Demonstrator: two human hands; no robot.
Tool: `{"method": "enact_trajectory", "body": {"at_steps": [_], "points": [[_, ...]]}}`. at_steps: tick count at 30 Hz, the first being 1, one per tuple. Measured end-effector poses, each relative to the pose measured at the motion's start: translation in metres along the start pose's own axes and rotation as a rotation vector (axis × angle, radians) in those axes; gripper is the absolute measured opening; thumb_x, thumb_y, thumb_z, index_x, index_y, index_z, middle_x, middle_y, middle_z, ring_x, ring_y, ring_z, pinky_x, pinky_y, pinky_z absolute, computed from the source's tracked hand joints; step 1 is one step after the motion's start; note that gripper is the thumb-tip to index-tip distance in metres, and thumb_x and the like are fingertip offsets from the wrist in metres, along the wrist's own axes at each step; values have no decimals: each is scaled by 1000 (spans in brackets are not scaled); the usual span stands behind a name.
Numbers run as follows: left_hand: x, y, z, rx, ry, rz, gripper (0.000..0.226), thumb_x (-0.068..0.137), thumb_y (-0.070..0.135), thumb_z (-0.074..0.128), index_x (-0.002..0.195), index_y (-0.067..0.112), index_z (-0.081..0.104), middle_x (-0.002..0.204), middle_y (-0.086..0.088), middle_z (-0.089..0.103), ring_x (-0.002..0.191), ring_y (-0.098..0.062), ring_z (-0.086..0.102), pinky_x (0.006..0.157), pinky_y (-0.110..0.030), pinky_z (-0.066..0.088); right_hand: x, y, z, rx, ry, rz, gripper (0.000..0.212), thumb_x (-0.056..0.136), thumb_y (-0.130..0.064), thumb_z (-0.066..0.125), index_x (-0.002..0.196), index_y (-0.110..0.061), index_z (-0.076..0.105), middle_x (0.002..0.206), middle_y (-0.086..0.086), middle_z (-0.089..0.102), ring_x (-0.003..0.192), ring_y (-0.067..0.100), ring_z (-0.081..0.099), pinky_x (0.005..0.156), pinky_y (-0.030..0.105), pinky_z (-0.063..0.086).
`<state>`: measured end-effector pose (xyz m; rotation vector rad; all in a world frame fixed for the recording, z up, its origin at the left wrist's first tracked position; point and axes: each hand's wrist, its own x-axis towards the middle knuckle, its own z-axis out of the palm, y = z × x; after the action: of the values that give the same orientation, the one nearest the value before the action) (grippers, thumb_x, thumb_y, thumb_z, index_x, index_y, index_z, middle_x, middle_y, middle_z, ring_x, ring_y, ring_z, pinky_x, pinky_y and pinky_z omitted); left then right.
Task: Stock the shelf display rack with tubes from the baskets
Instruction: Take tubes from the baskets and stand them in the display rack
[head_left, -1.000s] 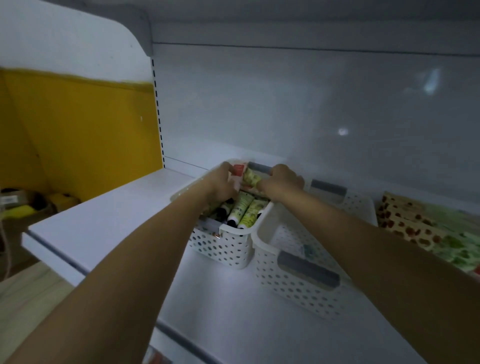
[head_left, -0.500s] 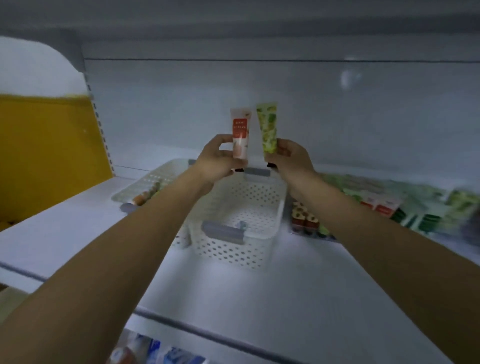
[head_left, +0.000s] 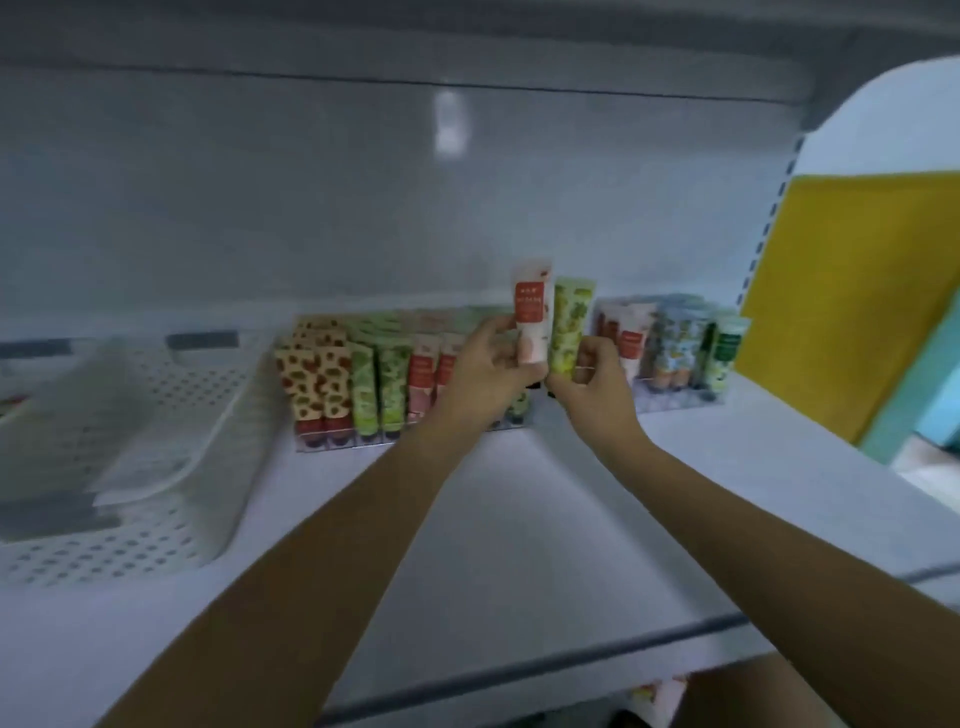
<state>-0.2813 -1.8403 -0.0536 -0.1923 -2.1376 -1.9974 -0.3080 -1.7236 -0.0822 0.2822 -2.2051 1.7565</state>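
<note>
Red-labelled white tube (head_left: 531, 317) is pinched upright in the left hand (head_left: 488, 374), green tube (head_left: 569, 327) in the right hand (head_left: 592, 384), both just above the clear display rack (head_left: 332, 447). Crowded rows could make the stocked tubes (head_left: 363, 387) topple on insertion.

- A yellow panel (head_left: 841, 291) stands at the far right, its lower edge slanting down to the right.
- A teal wall strip (head_left: 922, 395) shows just right of it.
- A white slotted upright (head_left: 769, 228) runs beside the yellow panel's left edge.
- A white end panel (head_left: 883, 119) with a rounded top rises above the yellow.
- The pale grey back panel (head_left: 260, 208) carries a blurred light glare (head_left: 449, 122).
- Blurred packaging (head_left: 654, 696) shows at the bottom edge; what it is cannot be told.
</note>
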Motion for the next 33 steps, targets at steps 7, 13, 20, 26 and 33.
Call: {"method": "enact_trajectory", "body": {"at_steps": [7, 13, 20, 26, 33], "points": [[19, -54, 74, -21, 44, 17, 46, 81, -7, 62, 124, -1, 48, 115, -22, 60, 95, -23, 60, 73, -16, 47, -2, 62, -54, -51, 135, 67, 39, 81, -5, 63, 115, -12, 44, 86, -6, 57, 80, 13, 58, 81, 45, 53], [26, -77, 89, -47, 215, 86, 38, 84, 0, 62, 117, 11, 50, 98, 11, 56, 83, 12, 53, 65, -1, 43, 9, 71, -60, -6, 234, -23, 19, 86, -18, 63, 89, -22, 45, 72, -9, 50, 63, -1, 54, 62, 20, 47], [36, -89, 82, -107, 288, 36, 37, 84, 2, 63, 113, 17, 47, 109, -2, 57, 89, 3, 53, 67, -1, 42, 75, 37, -45, 8, 419, -245, 19, 88, -10, 58, 97, -14, 43, 83, -16, 50, 73, -18, 52, 66, 3, 40], [37, -92, 84, -60, 263, 62, 43, 85, -1, 61, 124, 4, 45, 114, -6, 55, 87, 5, 51, 65, 2, 40, 102, 71, -39, -296, 447, -307, 25, 84, -37, 57, 77, -13, 57, 74, 4, 61, 79, 25, 56, 71, 34, 42], [39, -93, 85, -29, 264, 75, 42, 84, -1, 61, 124, 3, 46, 112, -6, 56, 84, 8, 50, 64, 2, 39, 101, 74, -37, -441, 455, -282, 26, 79, -26, 66, 82, -3, 56, 86, 13, 57, 96, 28, 46, 80, 37, 36]]}}
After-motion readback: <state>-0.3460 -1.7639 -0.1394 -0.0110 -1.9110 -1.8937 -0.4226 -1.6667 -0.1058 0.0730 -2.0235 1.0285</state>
